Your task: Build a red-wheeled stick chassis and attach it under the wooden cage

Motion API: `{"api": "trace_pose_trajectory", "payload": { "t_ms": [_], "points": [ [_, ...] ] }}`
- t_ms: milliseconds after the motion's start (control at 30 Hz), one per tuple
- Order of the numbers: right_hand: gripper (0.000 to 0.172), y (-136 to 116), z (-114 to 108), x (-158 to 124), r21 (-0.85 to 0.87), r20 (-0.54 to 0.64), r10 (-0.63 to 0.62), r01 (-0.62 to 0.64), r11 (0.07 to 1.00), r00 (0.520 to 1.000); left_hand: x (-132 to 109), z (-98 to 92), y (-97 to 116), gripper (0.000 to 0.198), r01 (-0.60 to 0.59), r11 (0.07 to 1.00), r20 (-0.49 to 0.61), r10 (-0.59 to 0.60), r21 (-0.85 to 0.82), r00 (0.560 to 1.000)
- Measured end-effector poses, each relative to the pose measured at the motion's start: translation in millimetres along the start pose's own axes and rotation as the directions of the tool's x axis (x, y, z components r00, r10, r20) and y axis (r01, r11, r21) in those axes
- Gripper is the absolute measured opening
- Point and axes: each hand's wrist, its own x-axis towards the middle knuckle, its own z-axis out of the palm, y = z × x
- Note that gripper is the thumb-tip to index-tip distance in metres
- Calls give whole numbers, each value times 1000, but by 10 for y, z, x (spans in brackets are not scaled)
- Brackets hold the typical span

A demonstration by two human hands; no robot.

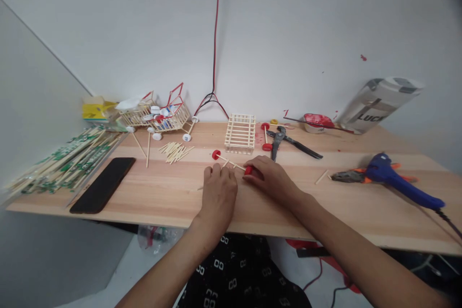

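Observation:
A thin wooden axle (pixel 223 158) with a red cap wheel (pixel 216 154) at its far end lies slanted over the table. My right hand (pixel 270 178) has its fingers closed on the other red cap wheel (pixel 248 171), at the axle's near end. Short stick pieces (pixel 234 166) sit across the axle. My left hand (pixel 219 190) is beside the axle, fingers curled and pointing down at it. What those fingers hold is hidden; a short stick piece shows at their tips. Just beyond stands a small slatted stick frame (pixel 240 134).
Farther back are a second red-wheeled axle (pixel 266 136), black pliers (pixel 277 142) and two stick carts (pixel 173 118). Loose short sticks (pixel 175 152), a phone (pixel 103 185) and bundled wrapped sticks (pixel 68 161) lie left. A blue glue gun (pixel 400 183) rests over orange-handled pliers (pixel 348 176) right.

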Motion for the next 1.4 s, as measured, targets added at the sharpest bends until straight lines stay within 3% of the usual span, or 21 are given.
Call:
{"api": "trace_pose_trajectory", "payload": {
  "t_ms": [767,1400],
  "points": [
    [15,4,8,-5,23,-2,17,-17,1000,1000,2,-2,3,30,8,1000,2,-8,-14,1000],
    [15,17,20,-12,7,-5,0,0,1000,1000,0,30,2,21,3,1000,-14,-3,-7,1000]
  ]
}}
